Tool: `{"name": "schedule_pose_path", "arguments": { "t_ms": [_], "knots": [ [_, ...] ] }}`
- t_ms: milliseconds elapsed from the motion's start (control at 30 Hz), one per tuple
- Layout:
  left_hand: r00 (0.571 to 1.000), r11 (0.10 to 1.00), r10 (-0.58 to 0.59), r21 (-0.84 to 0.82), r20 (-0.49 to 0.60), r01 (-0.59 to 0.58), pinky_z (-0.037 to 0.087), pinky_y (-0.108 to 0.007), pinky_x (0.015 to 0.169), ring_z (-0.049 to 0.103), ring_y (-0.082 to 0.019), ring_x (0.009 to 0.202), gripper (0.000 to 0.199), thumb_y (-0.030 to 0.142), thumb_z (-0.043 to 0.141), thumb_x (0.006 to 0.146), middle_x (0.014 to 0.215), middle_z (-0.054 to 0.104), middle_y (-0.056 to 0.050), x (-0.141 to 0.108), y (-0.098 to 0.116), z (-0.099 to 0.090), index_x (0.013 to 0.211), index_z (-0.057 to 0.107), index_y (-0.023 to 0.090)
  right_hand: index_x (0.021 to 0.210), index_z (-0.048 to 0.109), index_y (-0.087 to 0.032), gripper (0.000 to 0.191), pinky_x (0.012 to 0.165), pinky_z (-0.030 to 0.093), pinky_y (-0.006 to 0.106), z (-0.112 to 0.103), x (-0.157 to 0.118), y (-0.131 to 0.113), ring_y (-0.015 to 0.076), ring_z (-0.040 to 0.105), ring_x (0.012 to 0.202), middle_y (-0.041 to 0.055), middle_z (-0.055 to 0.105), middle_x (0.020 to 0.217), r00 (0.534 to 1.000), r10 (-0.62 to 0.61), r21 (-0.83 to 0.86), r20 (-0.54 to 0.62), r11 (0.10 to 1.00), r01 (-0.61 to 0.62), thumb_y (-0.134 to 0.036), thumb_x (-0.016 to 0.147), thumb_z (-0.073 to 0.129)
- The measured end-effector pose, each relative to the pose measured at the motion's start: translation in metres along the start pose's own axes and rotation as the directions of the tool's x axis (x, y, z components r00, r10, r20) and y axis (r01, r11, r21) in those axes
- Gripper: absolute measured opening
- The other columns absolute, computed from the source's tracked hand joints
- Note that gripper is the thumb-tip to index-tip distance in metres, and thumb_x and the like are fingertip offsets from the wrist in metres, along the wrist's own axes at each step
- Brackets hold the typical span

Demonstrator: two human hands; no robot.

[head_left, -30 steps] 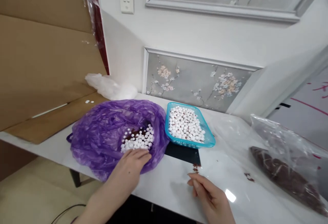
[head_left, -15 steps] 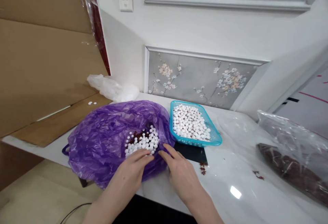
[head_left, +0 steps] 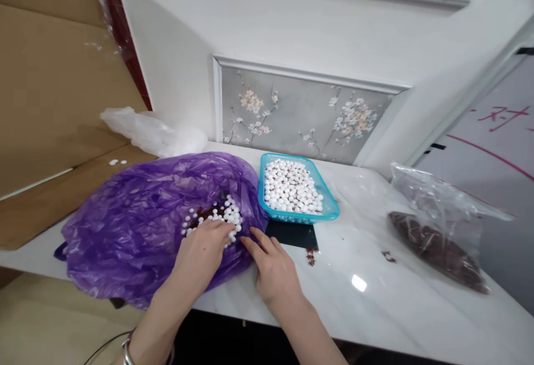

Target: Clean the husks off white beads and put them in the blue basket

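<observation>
A crumpled purple plastic bag (head_left: 137,209) lies open on the white table, with white balls (head_left: 231,212) and dark red-brown bits inside its mouth. Over the balls is my left hand (head_left: 204,248), its fingertips among them; whether it grips any is hidden. My right hand (head_left: 273,267) rests at the bag's right edge, fingers spread and touching the purple plastic. Just behind and right of the bag stands a blue basket (head_left: 331,209) filled with white balls, partly over a flat black item (head_left: 294,234).
Red-brown bits (head_left: 311,256) lie near the black item. A clear bag of dark brown material (head_left: 438,248) sits at the right. Cardboard (head_left: 54,103) stands at the left, beside a white translucent bag (head_left: 154,131). Behind is a wall with a floral panel (head_left: 292,114).
The view has shifted right, so things appear further left. My left hand has moved deeper over the white balls. My right hand stays at the bag's edge with its fingers more spread.
</observation>
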State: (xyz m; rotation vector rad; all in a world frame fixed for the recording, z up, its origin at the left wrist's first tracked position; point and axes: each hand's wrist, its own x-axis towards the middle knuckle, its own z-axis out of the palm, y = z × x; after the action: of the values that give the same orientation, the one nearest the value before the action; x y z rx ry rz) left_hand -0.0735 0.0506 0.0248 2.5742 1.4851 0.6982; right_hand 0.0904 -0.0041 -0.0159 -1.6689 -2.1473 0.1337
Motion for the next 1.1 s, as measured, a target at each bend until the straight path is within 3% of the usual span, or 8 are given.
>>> {"name": "schedule_pose_path", "arguments": {
  "t_ms": [200,300,367,433,500,600,833,1100],
  "knots": [
    [0.997,0.996,0.013,-0.086,-0.076,-0.020,0.050,-0.036,0.084,0.065,-0.027,0.095,0.026,0.020,0.046,0.089,0.104,0.069,-0.011,0.005,0.001,-0.002,0.098,0.070,0.016,0.143,0.040,-0.027,0.064,0.093,0.051,0.036,-0.017,-0.020,-0.001,0.0220,0.061,0.110,0.0114,0.036,0.151,0.996,0.033,0.246,-0.087,0.969,-0.011,-0.003,0.083,0.042],
    [0.976,0.908,-0.102,-0.418,-0.194,0.011,0.048,-0.029,0.087,0.063,-0.022,0.096,0.016,0.026,0.057,0.087,0.106,0.067,-0.008,-0.002,0.016,-0.007,0.096,0.067,0.019,0.134,0.051,-0.027,0.048,0.089,0.052,0.030,-0.030,-0.042,0.013,0.0172,0.065,0.099,0.0075,0.053,0.136,0.970,0.157,0.431,-0.185,0.900,-0.063,-0.013,0.089,0.041],
    [0.966,0.640,-0.242,-0.763,-0.089,0.090,0.049,-0.021,0.080,0.062,-0.016,0.089,0.011,0.028,0.067,0.082,0.100,0.067,-0.003,-0.009,0.033,-0.009,0.091,0.067,0.022,0.122,0.060,-0.024,0.037,0.081,0.054,0.028,-0.038,-0.056,0.033,0.0169,0.067,0.089,0.0059,0.067,0.114,0.919,0.311,0.461,-0.243,0.870,-0.173,-0.020,0.090,0.042],
    [0.947,0.215,-0.273,-0.949,0.170,0.233,0.050,-0.016,0.075,0.062,-0.011,0.081,0.012,0.028,0.073,0.077,0.091,0.068,0.000,-0.017,0.052,-0.007,0.087,0.068,0.022,0.113,0.064,-0.018,0.033,0.073,0.055,0.031,-0.044,-0.067,0.058,0.0189,0.067,0.080,0.0087,0.070,0.099,0.855,0.435,0.448,-0.283,0.848,-0.283,-0.023,0.091,0.039],
    [0.892,-0.175,-0.209,-0.913,0.401,0.370,0.051,-0.013,0.072,0.063,-0.009,0.077,0.020,0.025,0.081,0.070,0.086,0.068,0.001,-0.023,0.068,-0.001,0.086,0.070,0.021,0.108,0.066,-0.017,0.031,0.075,0.053,0.035,-0.049,-0.072,0.080,0.0210,0.066,0.080,0.0091,0.071,0.095,0.811,0.501,0.423,-0.303,0.833,-0.357,-0.025,0.089,0.043],
    [0.804,-0.486,-0.124,-0.742,0.581,0.462,0.054,-0.013,0.067,0.063,-0.008,0.071,0.027,0.021,0.085,0.064,0.082,0.067,-0.001,-0.026,0.083,0.011,0.087,0.071,0.018,0.100,0.070,-0.020,0.028,0.077,0.049,0.034,-0.050,-0.066,0.096,0.0212,0.065,0.080,0.0067,0.071,0.095,0.816,0.500,0.376,-0.289,0.843,-0.384,-0.023,0.084,0.048],
    [0.783,-0.585,-0.038,-0.649,0.621,0.486,0.054,-0.014,0.061,0.060,-0.006,0.064,0.013,0.022,0.065,0.086,0.077,0.061,-0.003,-0.024,0.084,0.027,0.086,0.070,0.010,0.076,0.072,-0.023,0.019,0.064,0.040,0.032,-0.042,-0.049,0.091,0.0205,0.056,0.067,0.0039,0.063,0.074,0.811,0.527,0.344,-0.254,0.833,-0.434,-0.022,0.079,0.053],
    [0.788,-0.621,-0.004,-0.619,0.616,0.481,0.055,-0.014,0.062,0.061,-0.006,0.064,0.010,0.015,0.066,0.085,0.078,0.062,-0.003,-0.023,0.075,0.034,0.089,0.071,0.008,0.082,0.064,-0.020,0.015,0.069,0.049,0.032,-0.052,-0.062,0.074,0.0185,0.062,0.068,0.0032,0.066,0.074,0.752,0.627,0.618,-0.205,0.679,-0.398,-0.029,0.085,0.054]
  ]
}}
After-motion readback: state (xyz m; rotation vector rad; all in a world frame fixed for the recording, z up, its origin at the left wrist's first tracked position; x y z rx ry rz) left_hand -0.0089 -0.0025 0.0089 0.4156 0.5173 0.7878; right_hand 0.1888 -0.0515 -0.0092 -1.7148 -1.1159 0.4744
